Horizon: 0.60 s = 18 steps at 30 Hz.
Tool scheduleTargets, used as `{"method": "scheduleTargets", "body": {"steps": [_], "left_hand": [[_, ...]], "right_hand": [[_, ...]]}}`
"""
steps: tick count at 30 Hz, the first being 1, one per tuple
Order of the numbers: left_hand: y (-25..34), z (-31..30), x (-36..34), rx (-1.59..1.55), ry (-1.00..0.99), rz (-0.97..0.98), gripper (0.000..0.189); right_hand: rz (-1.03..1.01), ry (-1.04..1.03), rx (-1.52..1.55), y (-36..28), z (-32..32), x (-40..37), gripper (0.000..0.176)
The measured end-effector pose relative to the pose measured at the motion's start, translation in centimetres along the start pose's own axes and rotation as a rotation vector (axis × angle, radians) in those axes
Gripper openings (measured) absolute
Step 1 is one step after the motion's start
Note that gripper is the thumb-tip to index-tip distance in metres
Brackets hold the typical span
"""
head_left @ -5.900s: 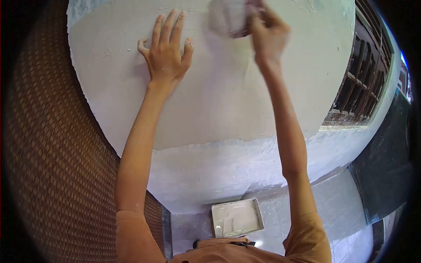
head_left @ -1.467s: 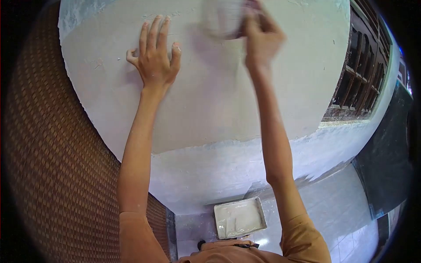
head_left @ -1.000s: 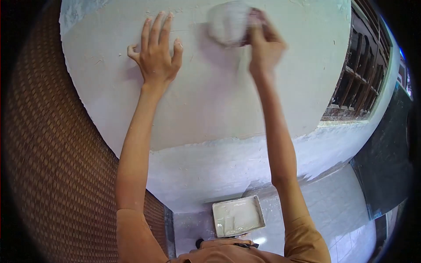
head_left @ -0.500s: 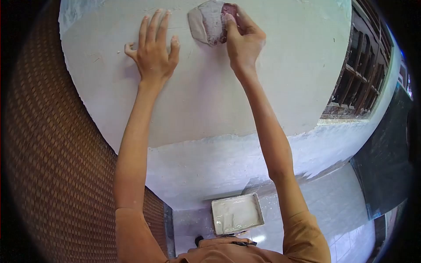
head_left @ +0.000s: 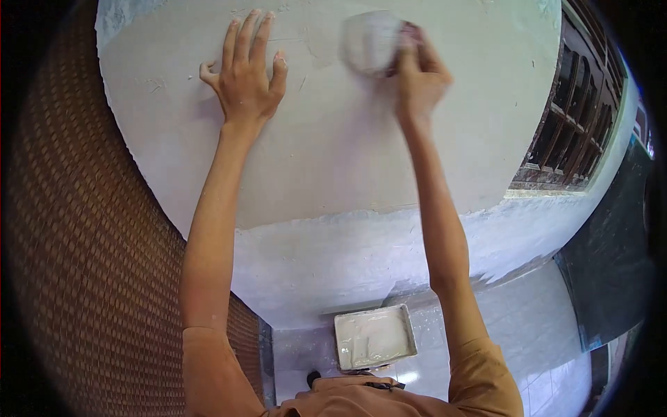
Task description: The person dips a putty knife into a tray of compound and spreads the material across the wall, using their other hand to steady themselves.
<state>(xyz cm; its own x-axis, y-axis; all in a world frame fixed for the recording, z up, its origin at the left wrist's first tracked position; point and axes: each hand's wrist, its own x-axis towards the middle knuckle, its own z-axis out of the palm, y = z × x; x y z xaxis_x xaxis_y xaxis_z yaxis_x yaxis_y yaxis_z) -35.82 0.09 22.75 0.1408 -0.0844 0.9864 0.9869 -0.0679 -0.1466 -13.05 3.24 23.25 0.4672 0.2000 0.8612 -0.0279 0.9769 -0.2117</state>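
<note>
My right hand [head_left: 422, 80] grips the dark red end of a putty scraper [head_left: 372, 43], whose wide face is coated in pale putty. Both the scraper and this hand are blurred by motion against the upper wall. Grey-white putty covers most of the wall [head_left: 333, 160] in front of me, ending in a ragged line above a whiter band. To the left, my left hand [head_left: 246, 83] lies against the coated wall with fingers spread and nothing in it. Small specks of putty show on its fingertips.
A rectangular tray of wet putty [head_left: 415, 340] sits on the tiled floor [head_left: 306, 354] below me. Brown woven paneling [head_left: 90, 243] runs down the left. On the right are a dark wooden window [head_left: 570, 104] and a black panel [head_left: 608, 243].
My right hand has moved the scraper to the right and slightly down across the wall. My left hand has stayed in nearly the same place.
</note>
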Motion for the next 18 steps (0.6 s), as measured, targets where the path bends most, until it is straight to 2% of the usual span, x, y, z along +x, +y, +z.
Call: {"method": "scheduleTargets", "body": {"steps": [2,4,5,6,8,10,12,13,15,16,17,18], "left_hand": [[0.6,-1.0,0.2,0.052,-0.013,0.022,0.054],[0.7,-1.3,0.2,0.101,-0.021,0.041,0.054],[0.7,-1.0,0.0,0.067,-0.092,-0.016,0.057],[0.7,-0.9,-0.2,0.029,-0.163,-0.071,0.061],[1.0,-1.2,0.0,-0.007,-0.170,-0.090,0.061],[1.1,-1.5,0.2,-0.042,-0.181,-0.105,0.061],[1.0,-1.6,0.3,-0.040,-0.196,-0.106,0.060],[0.9,-1.5,0.3,-0.044,-0.202,-0.107,0.060],[0.7,-1.2,0.1,-0.019,-0.184,-0.088,0.060],[0.6,-1.3,0.0,-0.023,-0.194,-0.091,0.060],[0.6,-1.6,0.1,-0.027,-0.209,-0.087,0.060],[0.8,-1.9,0.0,-0.035,-0.228,-0.083,0.061]], "right_hand": [[0.080,0.130,-0.001,-0.7,-2.9,1.4,0.027],[-0.024,0.313,0.076,-1.6,-4.0,2.6,0.026],[-0.021,0.309,0.073,-1.4,-3.8,2.5,0.026],[0.013,0.212,0.113,-2.2,-2.9,1.8,0.030],[0.093,0.050,0.145,-3.4,0.2,0.3,0.035],[0.027,-0.064,0.162,-2.5,3.8,-0.9,0.031],[0.155,-0.089,-0.147,-3.5,4.6,-0.6,0.033],[0.159,-0.088,-0.153,-2.4,4.2,0.3,0.033],[-0.032,0.061,0.154,0.5,1.1,3.6,0.027],[-0.056,0.127,0.014,0.5,-1.0,4.7,0.024],[-0.095,0.139,0.118,-0.1,-2.6,4.9,0.020],[-0.115,0.164,0.082,-0.1,-4.7,5.5,0.022]]}}
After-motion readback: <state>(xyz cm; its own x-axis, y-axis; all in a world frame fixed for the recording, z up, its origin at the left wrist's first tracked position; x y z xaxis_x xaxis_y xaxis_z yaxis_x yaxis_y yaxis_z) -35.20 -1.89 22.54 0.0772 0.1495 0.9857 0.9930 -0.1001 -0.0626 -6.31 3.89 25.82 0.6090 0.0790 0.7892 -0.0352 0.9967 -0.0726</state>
